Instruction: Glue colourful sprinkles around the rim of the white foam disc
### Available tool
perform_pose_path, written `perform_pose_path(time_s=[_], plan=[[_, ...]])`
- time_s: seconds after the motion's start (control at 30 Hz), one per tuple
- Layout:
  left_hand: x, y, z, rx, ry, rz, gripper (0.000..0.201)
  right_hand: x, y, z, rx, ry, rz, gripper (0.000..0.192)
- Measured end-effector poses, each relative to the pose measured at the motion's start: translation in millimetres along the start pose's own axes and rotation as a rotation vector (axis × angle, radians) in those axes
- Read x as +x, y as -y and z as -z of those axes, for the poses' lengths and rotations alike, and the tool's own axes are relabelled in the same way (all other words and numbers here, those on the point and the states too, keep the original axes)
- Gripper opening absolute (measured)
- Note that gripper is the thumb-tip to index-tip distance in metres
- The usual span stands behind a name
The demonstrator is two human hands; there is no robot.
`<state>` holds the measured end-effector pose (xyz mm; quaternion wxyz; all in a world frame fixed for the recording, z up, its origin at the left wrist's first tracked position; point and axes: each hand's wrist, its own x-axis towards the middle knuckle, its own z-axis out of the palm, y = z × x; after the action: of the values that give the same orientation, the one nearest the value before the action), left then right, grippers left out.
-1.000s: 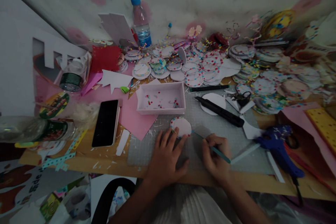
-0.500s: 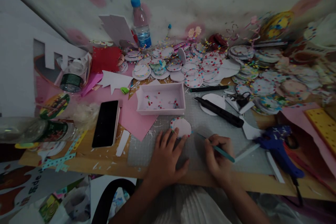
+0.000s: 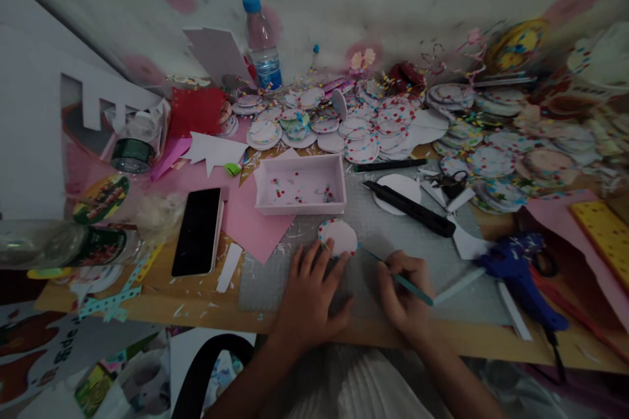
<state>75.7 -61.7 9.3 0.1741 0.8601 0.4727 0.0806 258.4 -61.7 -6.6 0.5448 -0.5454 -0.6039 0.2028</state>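
Note:
My left hand (image 3: 314, 294) lies palm down with its fingers spread, the fingertips resting on a small white paper disc (image 3: 341, 237). Red and blue dots run along the disc's edge. To the right, my right hand (image 3: 405, 294) pinches a pair of slim teal tweezers (image 3: 410, 288). The thin tip points up and left toward the disc, just apart from its right edge. Above the disc stands a shallow white box (image 3: 301, 208) with small red and dark bits scattered on its floor. Disc and hands are over a grey cutting mat (image 3: 295, 285).
A black utility knife (image 3: 415, 209) lies across a plain white disc, below a dark pen (image 3: 390, 165). On the right is a blue glue gun (image 3: 525, 281). A phone (image 3: 197, 232) lies left. Behind are piled dotted discs (image 3: 363, 137) and a water bottle (image 3: 264, 46).
My right hand and the tweezers have shifted slightly left, nearer the disc. My left hand stays in place on it.

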Motion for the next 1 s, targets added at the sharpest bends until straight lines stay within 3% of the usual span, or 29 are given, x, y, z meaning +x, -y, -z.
perform_pose_path(time_s=[0.63, 1.0], plan=[[0.2, 0.0, 0.7, -0.014, -0.020, 0.002, 0.071, 1.3, -2.8, -1.0, -0.073, 0.093, -0.012, 0.015], [0.2, 0.3, -1.0, -0.047, -0.048, -0.004, 0.073, -0.3, -2.1, -1.7, -0.043, -0.074, -0.054, 0.015]])
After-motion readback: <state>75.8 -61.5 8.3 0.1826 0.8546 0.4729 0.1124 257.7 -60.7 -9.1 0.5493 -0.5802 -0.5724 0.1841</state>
